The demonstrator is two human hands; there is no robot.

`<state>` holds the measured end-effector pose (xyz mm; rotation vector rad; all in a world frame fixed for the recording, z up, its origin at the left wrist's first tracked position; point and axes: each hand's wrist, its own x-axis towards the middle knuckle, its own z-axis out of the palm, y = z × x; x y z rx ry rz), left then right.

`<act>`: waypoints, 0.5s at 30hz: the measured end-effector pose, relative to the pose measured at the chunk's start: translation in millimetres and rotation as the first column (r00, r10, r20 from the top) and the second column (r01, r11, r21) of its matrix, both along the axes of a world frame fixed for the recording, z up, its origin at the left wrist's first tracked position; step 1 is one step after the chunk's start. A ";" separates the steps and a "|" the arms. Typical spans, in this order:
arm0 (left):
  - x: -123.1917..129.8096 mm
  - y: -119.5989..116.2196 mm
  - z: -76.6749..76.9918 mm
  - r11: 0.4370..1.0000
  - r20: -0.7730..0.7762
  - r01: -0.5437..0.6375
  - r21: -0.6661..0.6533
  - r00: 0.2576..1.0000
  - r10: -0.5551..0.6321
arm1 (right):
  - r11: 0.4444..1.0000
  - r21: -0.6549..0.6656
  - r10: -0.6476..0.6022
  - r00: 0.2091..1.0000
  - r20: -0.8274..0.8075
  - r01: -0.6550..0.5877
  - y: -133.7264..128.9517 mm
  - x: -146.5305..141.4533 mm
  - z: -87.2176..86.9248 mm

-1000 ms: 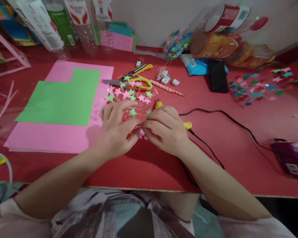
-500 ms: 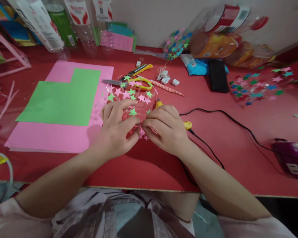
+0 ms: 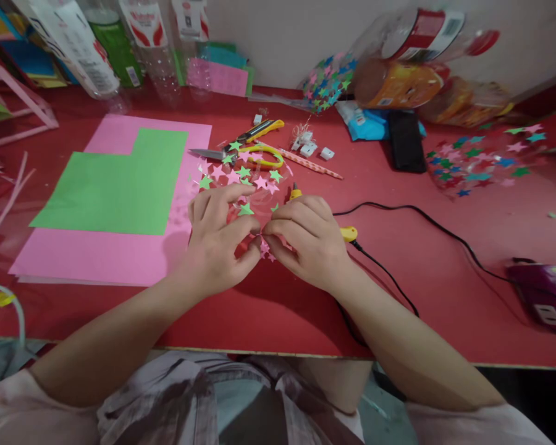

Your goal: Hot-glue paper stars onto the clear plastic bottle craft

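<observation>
My left hand [image 3: 217, 244] and my right hand [image 3: 308, 241] meet at the fingertips over the red table. Each has its thumb and forefinger pinched on something too small to make out, close to a few small pink stars [image 3: 265, 250]. Clear, see-through material dotted with green and pink stars [image 3: 245, 173] lies just beyond my fingers. Behind it are yellow-handled scissors [image 3: 269, 154] and a yellow cutter [image 3: 259, 130]. A yellow-handled corded tool [image 3: 349, 233] is partly hidden by my right hand.
Green paper [image 3: 111, 191] rests on pink sheets [image 3: 97, 259] at left. Bottles [image 3: 148, 49] stand behind. At right are a black phone [image 3: 406, 142], a starred clear piece [image 3: 477, 164], a black cable [image 3: 421, 213] and a purple box [image 3: 542, 296]. The red table's [image 3: 259, 321] edge runs before me.
The starred clear material has shifted very slightly left. Both hands keep nearly the same pose, with fingertips still together.
</observation>
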<state>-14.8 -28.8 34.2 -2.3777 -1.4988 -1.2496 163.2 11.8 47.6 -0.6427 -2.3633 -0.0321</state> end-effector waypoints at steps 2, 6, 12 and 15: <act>0.1 0.7 -0.8 1.000 0.007 0.000 -0.006 1.000 0.000 | 1.000 -0.001 -0.002 1.000 0.004 0.002 -0.1 -0.1 0.1; 0.3 1.6 -1.4 1.000 0.011 0.014 -0.026 1.000 -0.013 | 1.000 0.003 -0.004 1.000 0.005 0.004 0.2 -0.3 -0.1; 2.0 0.4 1.3 1.000 0.007 -0.016 0.011 1.000 0.016 | 1.000 -0.006 -0.008 1.000 0.001 0.008 0.4 0.2 0.1; 1.6 0.7 1.6 0.999 0.004 -0.036 0.006 0.999 0.036 | 1.000 -0.022 -0.003 1.000 0.006 0.003 0.1 1.2 1.0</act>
